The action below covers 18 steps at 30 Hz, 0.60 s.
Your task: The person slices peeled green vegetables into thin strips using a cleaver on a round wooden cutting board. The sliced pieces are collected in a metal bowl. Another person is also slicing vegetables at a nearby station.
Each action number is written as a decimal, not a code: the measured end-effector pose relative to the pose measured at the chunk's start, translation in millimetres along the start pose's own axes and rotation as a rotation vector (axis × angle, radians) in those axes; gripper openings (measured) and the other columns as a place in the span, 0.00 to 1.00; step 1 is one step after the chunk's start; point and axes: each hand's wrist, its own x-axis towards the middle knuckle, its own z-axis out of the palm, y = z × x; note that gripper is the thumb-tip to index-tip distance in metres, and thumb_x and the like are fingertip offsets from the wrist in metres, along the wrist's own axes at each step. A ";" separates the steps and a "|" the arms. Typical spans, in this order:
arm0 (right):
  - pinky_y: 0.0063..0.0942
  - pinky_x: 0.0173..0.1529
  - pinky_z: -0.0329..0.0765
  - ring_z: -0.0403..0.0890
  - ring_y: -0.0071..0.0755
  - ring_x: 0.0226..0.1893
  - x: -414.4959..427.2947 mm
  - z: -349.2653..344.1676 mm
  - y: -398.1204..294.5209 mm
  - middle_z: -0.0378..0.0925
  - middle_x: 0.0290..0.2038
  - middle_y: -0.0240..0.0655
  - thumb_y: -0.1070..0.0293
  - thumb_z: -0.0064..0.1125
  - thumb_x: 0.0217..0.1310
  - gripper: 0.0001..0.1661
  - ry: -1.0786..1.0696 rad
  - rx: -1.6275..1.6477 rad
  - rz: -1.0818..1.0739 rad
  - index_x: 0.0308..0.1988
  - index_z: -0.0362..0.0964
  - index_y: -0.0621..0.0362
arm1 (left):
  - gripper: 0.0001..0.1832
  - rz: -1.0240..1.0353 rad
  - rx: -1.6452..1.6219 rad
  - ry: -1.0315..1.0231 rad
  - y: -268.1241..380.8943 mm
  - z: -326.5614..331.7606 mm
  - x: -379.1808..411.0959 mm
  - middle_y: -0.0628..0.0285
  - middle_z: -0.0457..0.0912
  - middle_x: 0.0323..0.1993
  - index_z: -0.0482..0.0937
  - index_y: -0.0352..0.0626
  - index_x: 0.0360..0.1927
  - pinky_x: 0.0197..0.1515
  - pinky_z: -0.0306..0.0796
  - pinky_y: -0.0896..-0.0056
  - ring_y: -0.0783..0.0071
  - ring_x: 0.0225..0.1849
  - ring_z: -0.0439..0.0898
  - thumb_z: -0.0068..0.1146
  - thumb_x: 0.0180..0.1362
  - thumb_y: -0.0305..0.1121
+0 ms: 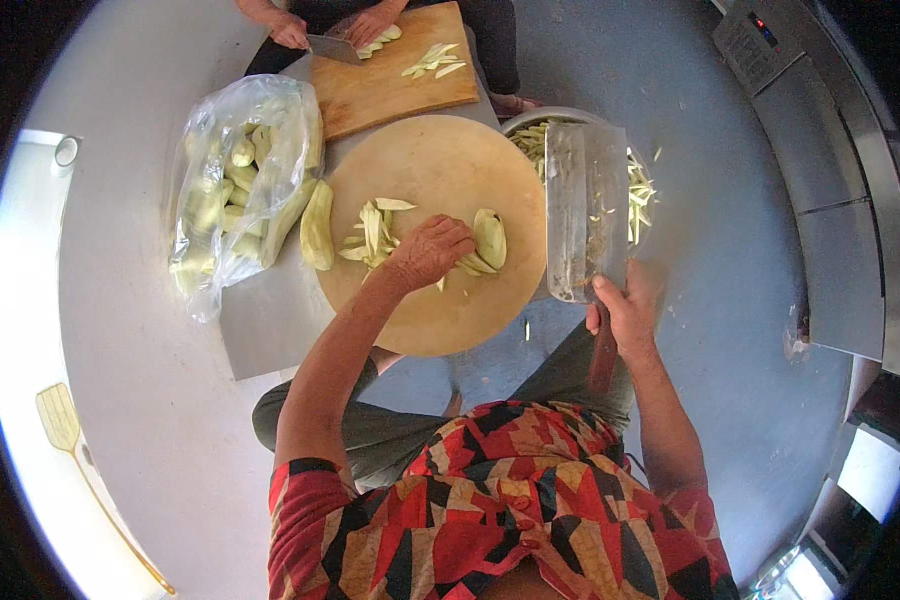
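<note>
My left hand [436,251] rests over the round wooden chopping board [435,322], fingers bent down at pale green vegetable slices [478,262]; whether it grips one is hidden. A larger cut piece [490,238] lies just right of its fingertips, and a heap of cut strips [373,234] to its left. In my right hand [624,315] is the wooden handle of a cleaver [585,214], its broad blade raised at the board's right edge, bits stuck on it. Behind the blade, partly covered, a metal bowl [555,114] holds many cut strips. A long peeled vegetable [317,226] leans at the board's left edge.
A clear plastic bag [232,161] of peeled vegetables stands at left. Across from me a co-worker's hands [371,26] cut slices with another cleaver [334,49] on a rectangular wooden board [390,86]. A fly swatter [60,420] is at far left, metal cabinets [840,262] at right.
</note>
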 end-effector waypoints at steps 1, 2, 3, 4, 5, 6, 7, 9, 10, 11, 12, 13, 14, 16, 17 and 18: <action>0.22 0.12 0.67 0.71 0.22 0.11 -0.8 0.1 2.3 0.72 0.23 0.32 0.74 0.51 0.60 0.08 -0.020 -0.034 -0.028 0.40 0.64 0.62 | 0.20 -0.058 -0.028 -0.020 0.8 -1.8 -1.8 0.58 0.77 0.38 0.75 0.42 0.40 0.53 0.68 0.61 0.58 0.45 0.75 0.64 0.39 0.30; 0.21 0.12 0.67 0.71 0.21 0.11 -1.4 0.2 4.1 0.72 0.23 0.32 0.73 0.51 0.60 0.09 -0.041 -0.068 -0.055 0.41 0.64 0.63 | 0.21 -0.117 -0.056 -0.040 1.3 -4.1 -4.7 0.58 0.77 0.37 0.75 0.42 0.40 0.53 0.68 0.61 0.58 0.45 0.75 0.65 0.39 0.30; 0.21 0.12 0.67 0.71 0.20 0.11 -4.1 2.5 5.2 0.72 0.23 0.31 0.73 0.51 0.61 0.09 -0.064 -0.101 -0.073 0.41 0.64 0.63 | 0.21 -0.181 -0.092 -0.066 6.1 -8.8 -8.9 0.58 0.77 0.37 0.75 0.42 0.41 0.52 0.69 0.61 0.57 0.44 0.75 0.66 0.39 0.30; 0.24 0.14 0.68 0.72 0.25 0.11 -6.8 4.7 4.5 0.73 0.22 0.34 0.73 0.51 0.60 0.09 -0.087 -0.194 -0.051 0.41 0.63 0.63 | 0.20 -0.329 -0.135 0.034 9.7 -15.0 -14.9 0.58 0.78 0.36 0.76 0.42 0.40 0.50 0.70 0.61 0.58 0.43 0.76 0.67 0.41 0.31; 0.28 0.15 0.70 0.73 0.30 0.12 -9.8 7.7 2.0 0.73 0.21 0.37 0.72 0.51 0.60 0.10 -0.112 -0.288 -0.029 0.41 0.63 0.63 | 0.19 -0.478 -0.176 0.134 12.4 -23.5 -23.0 0.59 0.79 0.36 0.76 0.42 0.40 0.49 0.70 0.61 0.59 0.42 0.77 0.67 0.42 0.31; 0.32 0.16 0.71 0.74 0.35 0.12 -12.2 14.6 1.3 0.74 0.21 0.40 0.72 0.51 0.60 0.10 -0.148 -0.373 -0.012 0.40 0.63 0.64 | 0.18 -0.633 -0.203 0.232 14.8 -34.5 -36.7 0.59 0.80 0.35 0.77 0.42 0.39 0.48 0.71 0.61 0.60 0.41 0.78 0.68 0.43 0.31; 0.37 0.19 0.72 0.75 0.42 0.15 -11.9 18.2 11.6 0.73 0.21 0.44 0.71 0.51 0.59 0.11 -0.208 -0.500 -0.100 0.40 0.62 0.64 | 0.18 -0.749 -0.319 0.306 13.0 -39.9 -50.8 0.60 0.80 0.35 0.77 0.41 0.40 0.46 0.71 0.63 0.63 0.39 0.78 0.68 0.45 0.31; 0.46 0.26 0.74 0.77 0.57 0.21 -9.9 29.0 42.3 0.73 0.21 0.53 0.69 0.51 0.58 0.12 -0.345 -0.746 -0.282 0.40 0.61 0.65 | 0.18 -0.992 -0.543 0.462 10.3 -53.2 -92.2 0.62 0.81 0.35 0.77 0.39 0.43 0.42 0.72 0.68 0.70 0.37 0.79 0.68 0.48 0.32; 0.50 0.30 0.73 0.76 0.62 0.25 -12.6 42.0 41.7 0.72 0.22 0.57 0.69 0.51 0.57 0.13 -0.413 -0.799 -0.241 0.39 0.61 0.65 | 0.18 -1.075 -0.691 0.568 8.6 -55.9 -110.7 0.63 0.81 0.35 0.76 0.37 0.43 0.42 0.71 0.72 0.74 0.37 0.78 0.67 0.50 0.32; 0.55 0.34 0.72 0.75 0.68 0.30 -15.7 59.2 41.3 0.71 0.24 0.61 0.68 0.50 0.57 0.13 -0.482 -0.852 -0.200 0.39 0.61 0.65 | 0.18 -1.152 -0.841 0.677 9.5 -55.9 -127.2 0.64 0.80 0.35 0.76 0.35 0.44 0.41 0.70 0.76 0.79 0.36 0.77 0.66 0.52 0.32; 0.55 0.34 0.72 0.75 0.67 0.30 -15.0 72.3 53.2 0.72 0.24 0.59 0.69 0.50 0.56 0.12 -0.552 -0.866 -0.215 0.39 0.61 0.64 | 0.19 -1.223 -0.873 0.740 19.8 -68.1 -130.4 0.63 0.80 0.35 0.76 0.32 0.44 0.41 0.70 0.77 0.81 0.35 0.76 0.65 0.52 0.32; 0.55 0.35 0.72 0.76 0.65 0.30 -13.0 85.6 71.0 0.73 0.24 0.58 0.70 0.49 0.56 0.12 -0.625 -0.876 -0.234 0.39 0.61 0.64 | 0.18 -1.268 -0.894 0.807 29.4 -71.1 -141.3 0.63 0.80 0.35 0.76 0.32 0.44 0.41 0.70 0.77 0.80 0.35 0.76 0.64 0.53 0.33; 0.56 0.35 0.72 0.76 0.66 0.31 -11.2 98.4 85.1 0.73 0.25 0.58 0.70 0.49 0.56 0.12 -0.664 -0.880 -0.256 0.40 0.60 0.63 | 0.18 -1.309 -0.920 0.875 38.4 -70.2 -152.4 0.63 0.80 0.35 0.76 0.32 0.44 0.41 0.70 0.77 0.80 0.35 0.76 0.64 0.54 0.33; 0.57 0.37 0.70 0.75 0.68 0.32 -7.4 118.1 100.8 0.73 0.27 0.60 0.69 0.50 0.56 0.14 -0.744 -0.883 -0.297 0.41 0.59 0.63 | 0.18 -1.348 -0.985 0.990 53.8 -61.1 -167.5 0.63 0.80 0.37 0.76 0.32 0.45 0.42 0.70 0.76 0.79 0.36 0.77 0.62 0.56 0.34; 0.57 0.37 0.70 0.75 0.68 0.31 -4.1 121.2 102.2 0.73 0.26 0.60 0.69 0.49 0.57 0.14 -0.722 -0.936 -0.282 0.42 0.59 0.63 | 0.18 -1.373 -1.018 0.974 57.9 -50.5 -172.8 0.62 0.80 0.37 0.76 0.32 0.45 0.42 0.70 0.76 0.79 0.37 0.77 0.61 0.56 0.35; 0.58 0.37 0.70 0.75 0.69 0.31 1.4 125.2 101.7 0.73 0.25 0.60 0.69 0.49 0.57 0.14 -0.699 -0.990 -0.269 0.42 0.59 0.63 | 0.18 -1.395 -1.052 0.958 59.9 -37.1 -177.3 0.62 0.80 0.38 0.76 0.32 0.45 0.42 0.70 0.76 0.79 0.37 0.77 0.61 0.56 0.35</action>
